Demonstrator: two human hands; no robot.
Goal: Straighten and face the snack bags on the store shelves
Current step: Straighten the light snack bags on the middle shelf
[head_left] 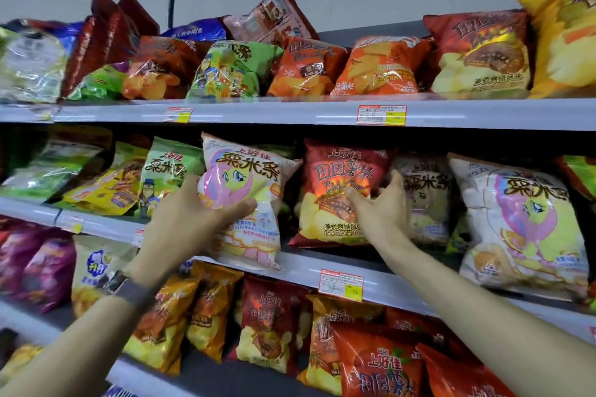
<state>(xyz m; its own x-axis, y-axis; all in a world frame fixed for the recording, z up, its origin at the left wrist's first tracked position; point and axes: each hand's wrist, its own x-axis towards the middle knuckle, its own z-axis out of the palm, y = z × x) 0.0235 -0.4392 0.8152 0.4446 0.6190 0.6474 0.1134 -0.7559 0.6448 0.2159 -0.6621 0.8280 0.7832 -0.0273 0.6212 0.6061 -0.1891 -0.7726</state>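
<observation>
a: where are the bags?
b: a pink-and-white bag (248, 177) and a red bag (335, 193) stand side by side on the middle shelf (290, 267), fronts out.
a: and the arms?
b: both stretch up and forward. the left hand (190, 219) grips the pink-and-white bag's left edge, thumb across its front. the right hand (385, 211) pinches the red bag's right edge, thumb in front and fingers behind.

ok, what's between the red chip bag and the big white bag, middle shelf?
A pale bag, partly behind the right hand, in the head view.
</observation>
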